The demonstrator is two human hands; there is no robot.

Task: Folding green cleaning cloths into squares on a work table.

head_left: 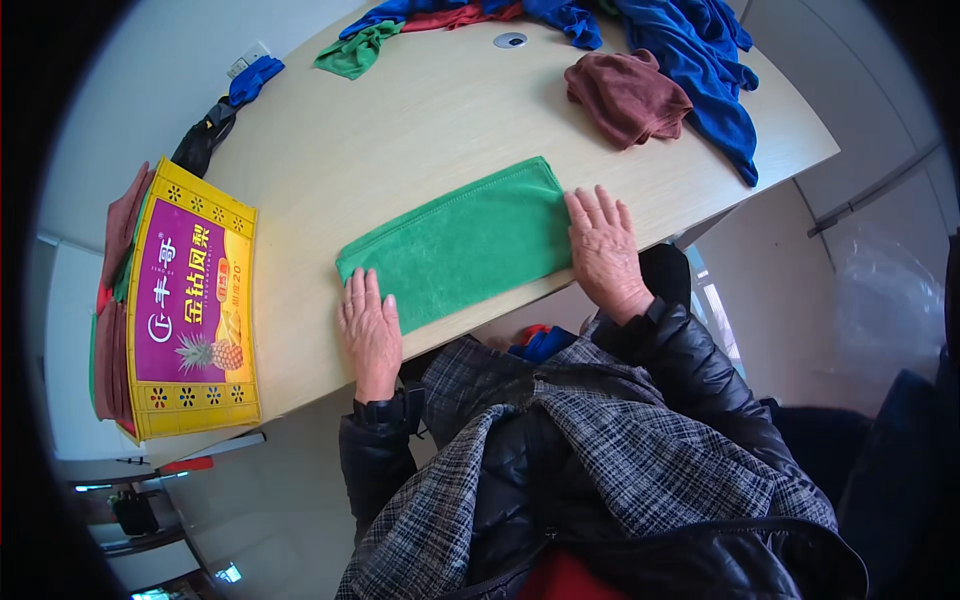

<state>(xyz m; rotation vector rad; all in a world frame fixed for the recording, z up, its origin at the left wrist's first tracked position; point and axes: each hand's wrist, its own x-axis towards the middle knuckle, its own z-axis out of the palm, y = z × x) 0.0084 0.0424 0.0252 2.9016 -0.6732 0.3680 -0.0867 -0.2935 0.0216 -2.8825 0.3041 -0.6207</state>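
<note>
A green cloth [465, 245], folded into a long rectangle, lies flat near the table's front edge, tilted up toward the right. My left hand [370, 330] rests on its lower left corner with the fingers stretched out. At the cloth's right end, my right hand [607, 252] lies flat, fingers extended along the short edge. Neither hand grips anything. Beyond my right hand sits a crumpled brown cloth [628, 98], next to a heap of blue cloths [695, 75].
On the table's [440, 130] left stands a yellow and purple carton [195, 300] holding folded brown and green cloths. A loose green cloth [358, 52] and a red cloth [450, 17] lie at the far edge, near a round cable grommet [510, 40]. A black bag [203, 138] is behind the carton.
</note>
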